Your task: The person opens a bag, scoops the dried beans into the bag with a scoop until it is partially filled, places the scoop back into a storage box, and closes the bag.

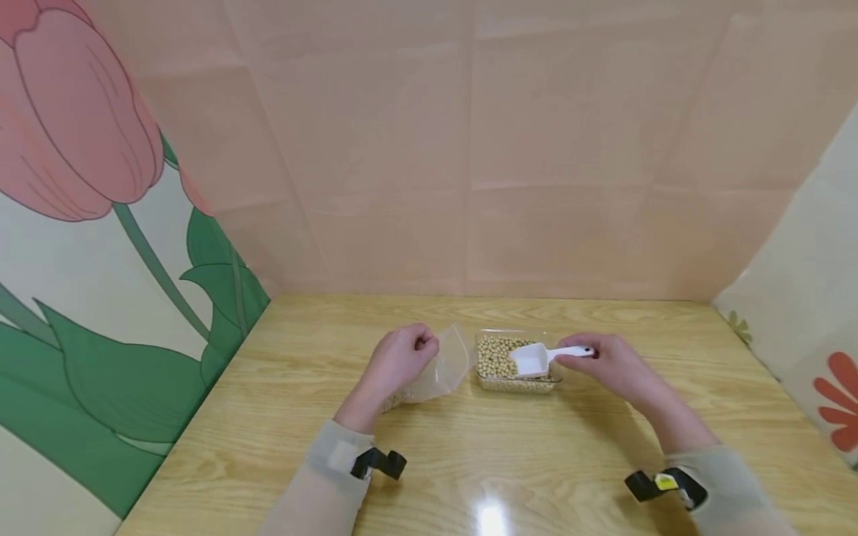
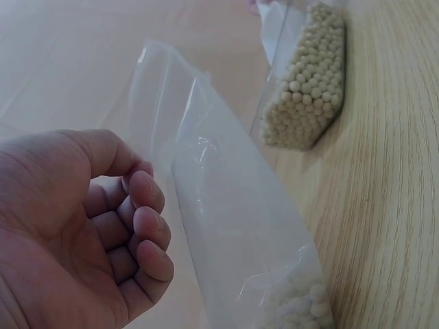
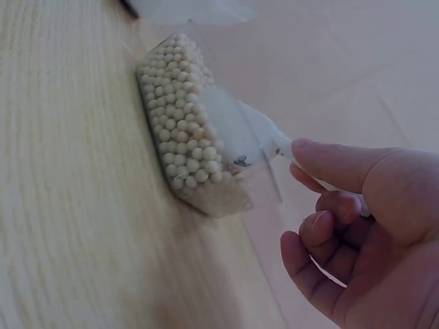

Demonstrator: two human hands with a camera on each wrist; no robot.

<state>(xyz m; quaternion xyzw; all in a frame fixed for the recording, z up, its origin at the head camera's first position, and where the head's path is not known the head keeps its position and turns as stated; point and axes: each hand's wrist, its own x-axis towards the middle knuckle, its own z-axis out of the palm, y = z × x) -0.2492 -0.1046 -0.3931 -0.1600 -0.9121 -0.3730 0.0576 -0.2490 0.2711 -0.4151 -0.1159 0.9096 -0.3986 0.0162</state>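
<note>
My left hand (image 1: 402,357) pinches the rim of a clear plastic bag (image 1: 442,372) between thumb and forefinger, the other fingers curled. In the left wrist view the bag (image 2: 226,199) stands with its mouth up, and soybeans (image 2: 298,301) lie in its bottom. Right of the bag sits a clear rectangular container (image 1: 519,385) holding many soybeans (image 1: 496,356). My right hand (image 1: 613,365) grips the handle of a white scoop (image 1: 532,359). The scoop's head rests down in the beans, inside the container's rim; the right wrist view shows it through the container (image 3: 185,130) wall.
Everything stands on a wood-grain table (image 1: 469,454). A plain pink backdrop (image 1: 469,149) rises behind it. Panels printed with flowers (image 1: 80,112) flank the left and right sides. Each wrist wears a band with a small black camera mount (image 1: 378,463).
</note>
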